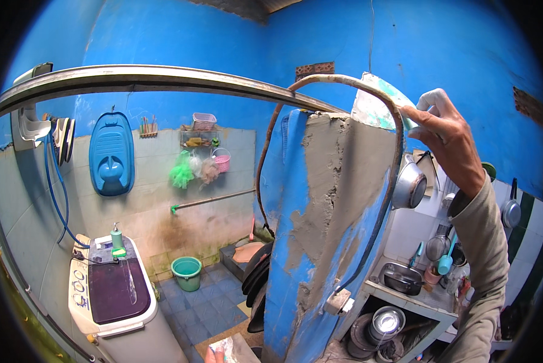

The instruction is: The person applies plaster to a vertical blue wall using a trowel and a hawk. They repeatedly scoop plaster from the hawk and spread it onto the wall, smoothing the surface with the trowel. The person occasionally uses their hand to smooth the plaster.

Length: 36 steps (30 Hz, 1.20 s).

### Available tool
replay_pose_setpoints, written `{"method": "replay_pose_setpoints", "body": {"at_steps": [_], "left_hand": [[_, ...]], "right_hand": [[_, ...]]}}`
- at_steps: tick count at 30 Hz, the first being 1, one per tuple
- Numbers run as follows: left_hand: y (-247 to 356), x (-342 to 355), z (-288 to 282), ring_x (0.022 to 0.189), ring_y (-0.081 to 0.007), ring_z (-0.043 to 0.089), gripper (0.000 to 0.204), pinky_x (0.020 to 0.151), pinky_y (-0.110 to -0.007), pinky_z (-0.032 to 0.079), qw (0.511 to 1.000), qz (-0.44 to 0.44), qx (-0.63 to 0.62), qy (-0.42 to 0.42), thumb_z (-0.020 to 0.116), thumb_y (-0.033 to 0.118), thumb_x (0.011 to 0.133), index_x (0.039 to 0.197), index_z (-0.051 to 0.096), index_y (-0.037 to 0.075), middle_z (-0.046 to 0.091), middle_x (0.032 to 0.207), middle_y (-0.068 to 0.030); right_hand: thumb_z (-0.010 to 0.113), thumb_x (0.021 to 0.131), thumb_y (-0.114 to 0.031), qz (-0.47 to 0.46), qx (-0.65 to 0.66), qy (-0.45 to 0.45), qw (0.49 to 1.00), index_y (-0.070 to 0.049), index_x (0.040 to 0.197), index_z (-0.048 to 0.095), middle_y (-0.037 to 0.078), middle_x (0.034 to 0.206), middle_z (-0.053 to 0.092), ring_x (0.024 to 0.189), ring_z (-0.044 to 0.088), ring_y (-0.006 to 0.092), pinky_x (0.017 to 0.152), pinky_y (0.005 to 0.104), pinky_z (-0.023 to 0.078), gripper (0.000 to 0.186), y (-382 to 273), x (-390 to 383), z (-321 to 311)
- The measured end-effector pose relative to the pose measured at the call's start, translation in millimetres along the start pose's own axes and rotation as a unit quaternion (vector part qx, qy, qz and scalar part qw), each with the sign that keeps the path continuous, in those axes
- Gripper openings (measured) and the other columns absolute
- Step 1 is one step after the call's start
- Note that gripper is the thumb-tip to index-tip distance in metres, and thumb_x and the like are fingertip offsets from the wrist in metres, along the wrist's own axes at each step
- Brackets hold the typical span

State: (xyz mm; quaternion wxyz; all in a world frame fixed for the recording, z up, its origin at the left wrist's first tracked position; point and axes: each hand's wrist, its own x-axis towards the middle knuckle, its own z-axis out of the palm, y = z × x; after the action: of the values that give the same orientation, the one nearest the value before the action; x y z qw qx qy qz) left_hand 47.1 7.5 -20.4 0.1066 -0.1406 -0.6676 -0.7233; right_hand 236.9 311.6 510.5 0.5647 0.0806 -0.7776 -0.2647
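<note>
My right hand (441, 130) reaches up at the right and grips a white, green-stained flat plate (374, 100), which is held at the top of a blue column (286, 290) partly coated in rough grey mortar (329, 187). A thick rusty brown cable (398, 151) arches over the column top beside the plate and runs down to a socket box (338, 305). My left hand (214, 354), barely in view at the bottom edge, holds a flat greyish board (235, 351) with a white, stained piece by the fingers; what is on it is partly cut off.
A metal rail (168, 83) crosses above. On the left are a washing machine (78, 284), green bucket (186, 284) and tiled floor (205, 311). At right, hanging pots (409, 186) are close to my forearm, above a sink (401, 278) and shelf of cookware (377, 333).
</note>
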Motion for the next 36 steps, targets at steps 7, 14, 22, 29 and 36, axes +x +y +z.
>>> {"method": "replay_pose_setpoints", "body": {"at_steps": [7,14,22,29,36], "left_hand": [[9,-4,-8,0.101,-0.0383,0.061,0.038,0.088,-0.043,0.046,0.998,-0.061,-0.026,0.016,0.047,0.026,0.103,0.116,0.06,-0.008,0.066,0.111,-0.0238],[-23,9,-11,0.103,-0.0357,0.061,0.036,0.09,-0.041,0.047,0.997,-0.053,-0.014,-0.048,0.047,0.022,0.102,0.117,0.06,-0.008,0.066,0.111,-0.0231],[6,29,-12,0.104,-0.0344,0.062,0.037,0.091,-0.041,0.047,0.987,-0.08,-0.089,-0.112,0.048,0.022,0.101,0.118,0.06,-0.008,0.066,0.114,-0.0231],[25,37,-20,0.106,-0.0345,0.062,0.038,0.092,-0.042,0.046,0.987,-0.095,-0.074,-0.11,0.048,0.023,0.101,0.119,0.06,-0.008,0.066,0.115,-0.0233],[-42,28,-30,0.108,-0.0365,0.061,0.039,0.092,-0.043,0.045,0.995,0.039,0.009,-0.092,0.047,0.025,0.102,0.119,0.06,-0.008,0.065,0.116,-0.0241]], "right_hand": [[0.075,0.079,0.0,0.024,-0.232,0.071,0.97,-0.017,0.124,0.069,0.008,0.102,0.059,0.082,0.065,0.0203,0.069,0.0342,0.056,0.048,-5,-22,-56],[0.075,0.066,-0.002,-0.026,-0.187,0.001,0.982,-0.004,0.114,0.073,0.015,0.102,0.06,0.087,0.062,0.0267,0.066,0.0342,0.054,0.048,-136,-66,-65],[0.05,0.098,-0.051,0.126,-0.046,0.024,0.991,0.004,0.134,0.054,0.014,0.101,0.058,0.085,0.06,0.0238,0.072,0.0351,0.049,0.066,-146,-66,-50],[0.073,0.078,-0.064,0.3,0.289,0.092,0.904,0.005,0.132,0.054,-0.002,0.074,0.05,0.056,0.043,0.0043,0.046,0.0238,0.033,0.089,-121,12,-16],[0.075,0.086,-0.041,0.265,0.265,0.031,0.927,-0.004,0.081,0.069,-0.002,0.061,0.055,0.05,0.041,0.0032,0.045,0.0221,0.028,0.038,-87,51,8]]}}
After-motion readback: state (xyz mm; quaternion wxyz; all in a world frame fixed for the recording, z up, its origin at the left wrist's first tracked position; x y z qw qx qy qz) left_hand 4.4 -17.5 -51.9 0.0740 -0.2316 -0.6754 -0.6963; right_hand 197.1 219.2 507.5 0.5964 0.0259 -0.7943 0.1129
